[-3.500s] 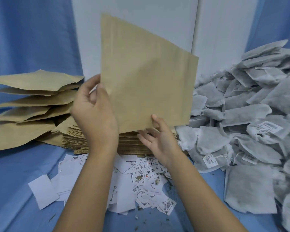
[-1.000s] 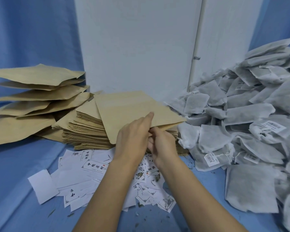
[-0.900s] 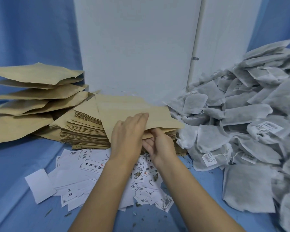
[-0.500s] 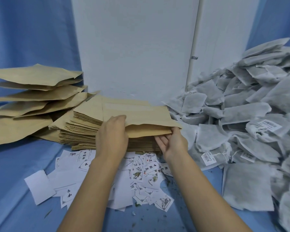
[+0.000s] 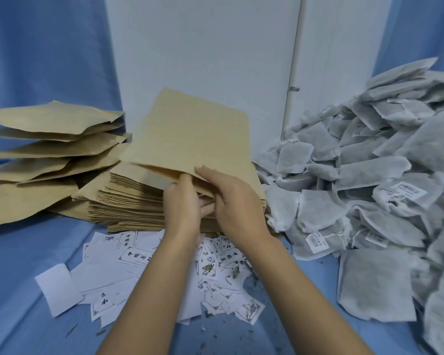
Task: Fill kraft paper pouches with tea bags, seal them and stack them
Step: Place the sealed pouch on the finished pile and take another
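lifted since before, pouch (image 5: 190, 139) pinched by both hands (image 5: 208, 201) over blue cloth (image 5: 23, 252), white wall (image 5: 203, 47) behind.

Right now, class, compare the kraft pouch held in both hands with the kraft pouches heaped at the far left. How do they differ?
The held pouch is flat and tilted up off the neat stack; the left heap pouches bulge and lie roughly level. The held pouch is gripped at its near edge by the left hand and right hand; the heap is untouched. Both are plain brown kraft paper.
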The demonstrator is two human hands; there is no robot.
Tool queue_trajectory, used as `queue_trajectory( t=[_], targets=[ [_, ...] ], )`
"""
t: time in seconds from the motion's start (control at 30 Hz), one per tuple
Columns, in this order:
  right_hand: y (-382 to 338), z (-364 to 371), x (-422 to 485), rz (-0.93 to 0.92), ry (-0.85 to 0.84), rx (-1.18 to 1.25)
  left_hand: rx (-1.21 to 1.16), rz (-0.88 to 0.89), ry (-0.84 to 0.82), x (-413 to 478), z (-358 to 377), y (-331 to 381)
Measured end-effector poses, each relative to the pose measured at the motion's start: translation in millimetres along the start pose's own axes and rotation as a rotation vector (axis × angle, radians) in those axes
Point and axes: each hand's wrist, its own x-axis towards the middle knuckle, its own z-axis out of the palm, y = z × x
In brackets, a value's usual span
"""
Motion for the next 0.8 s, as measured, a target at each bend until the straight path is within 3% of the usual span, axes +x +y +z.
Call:
queue_trajectory(
  t=[0.07, 0.13, 0.3, 0.47, 0.57, 0.67, 0.8],
  targets=[
    [3.5, 1.4, -3.6, -0.029, 0.012, -0.136, -0.062, -0.018, 0.052, 1.2, -6.0, 0.5],
    [7.1, 3.5, -6.6, 0.009, 0.028, -0.123, -0.008, -0.034, 0.066, 2.1, -12.3, -2.2],
    [12.5, 2.9, -9.0, 0.016, 0.363, 0.026, 0.163, -0.157, 0.015, 2.7, -12.6, -6.6],
    [13.1, -0.4, -7.8, -0.02, 0.454, -0.008, 0.162, -0.151, -0.014, 4.9, -13.0, -10.8],
    [16.4, -1.5, -5.4, 0.102, 0.485, -0.141, 0.152, -0.007, 0.052, 9.6, -19.4, -10.6],
    [20.2, -7.0, -0.3, 0.367, 0.353, 0.101, 0.269, 0.255, 0.088, 14.9, -29.4, -8.7],
    [21.2, -9.7, 1.5, 0.457, 0.358, 0.329, 0.248, 0.425, 0.056, 14.1, -36.5, -6.8]
  ],
)
